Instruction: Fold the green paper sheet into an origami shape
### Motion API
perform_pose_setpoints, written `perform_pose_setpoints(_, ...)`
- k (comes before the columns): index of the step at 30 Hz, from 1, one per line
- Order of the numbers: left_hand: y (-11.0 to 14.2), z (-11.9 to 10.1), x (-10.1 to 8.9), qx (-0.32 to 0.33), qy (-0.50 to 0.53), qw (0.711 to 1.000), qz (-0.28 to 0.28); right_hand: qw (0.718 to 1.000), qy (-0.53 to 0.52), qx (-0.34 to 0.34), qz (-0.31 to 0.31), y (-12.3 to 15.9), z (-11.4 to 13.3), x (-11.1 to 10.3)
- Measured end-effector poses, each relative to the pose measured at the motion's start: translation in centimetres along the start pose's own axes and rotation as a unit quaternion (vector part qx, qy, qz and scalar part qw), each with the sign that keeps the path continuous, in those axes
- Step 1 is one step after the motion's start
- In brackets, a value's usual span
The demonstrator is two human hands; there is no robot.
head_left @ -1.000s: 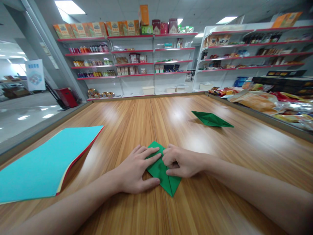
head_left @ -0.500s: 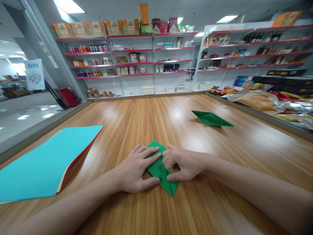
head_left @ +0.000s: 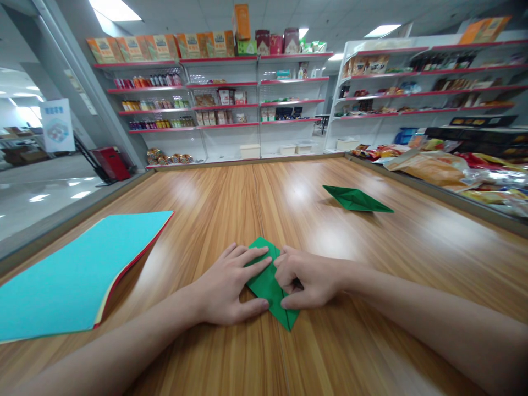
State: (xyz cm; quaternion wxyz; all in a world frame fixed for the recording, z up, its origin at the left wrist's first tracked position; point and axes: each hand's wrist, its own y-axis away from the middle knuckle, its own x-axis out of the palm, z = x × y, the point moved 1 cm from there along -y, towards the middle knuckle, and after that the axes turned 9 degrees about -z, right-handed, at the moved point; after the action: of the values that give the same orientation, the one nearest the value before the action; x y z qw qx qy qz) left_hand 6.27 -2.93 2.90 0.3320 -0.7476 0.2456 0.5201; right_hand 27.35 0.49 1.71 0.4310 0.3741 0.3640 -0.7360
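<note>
A green folded sheet of origami paper (head_left: 264,286) lies flat on the wooden table, its creased flap running along its right side. My left hand (head_left: 237,280) is open, fingers spread and pressing on the left part of the paper, thumb near its lower edge. Curled closed, my right hand (head_left: 305,278) rests at the paper's right edge, with bent fingers and thumb against it. That hand hides part of the edge. Farther off to the right sits a second green folded paper piece (head_left: 357,199), partly raised from the table.
A stack of coloured paper (head_left: 82,269), light blue on top, lies at the left. The wooden table (head_left: 206,203) has a raised border. Packaged snacks (head_left: 437,170) are heaped beyond its right border. Stocked shelves (head_left: 225,104) stand behind the table.
My right hand has slid very slightly down along the paper's right edge. My left hand and the other papers stay in place.
</note>
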Motion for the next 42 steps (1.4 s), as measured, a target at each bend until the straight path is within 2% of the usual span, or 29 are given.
perform_pose_setpoints(25,0.1,0.0,0.3,0.007,0.014,1.000,-0.013,0.998,0.006,0.028,0.054,-0.4,1.1,-0.5)
perform_pose_setpoints(32,0.1,-0.2,0.1,0.007,0.020,1.000,-0.018,0.996,0.014,0.061,0.069,-0.4,2.1,-0.9)
perform_pose_setpoints(38,0.0,-0.3,0.1,0.007,0.013,1.000,-0.010,0.987,-0.005,0.124,0.100,-0.8,2.6,-1.2)
perform_pose_setpoints(42,0.1,-0.3,0.2,0.007,0.011,1.000,-0.009,0.987,-0.006,0.125,0.097,-0.7,2.5,-1.1)
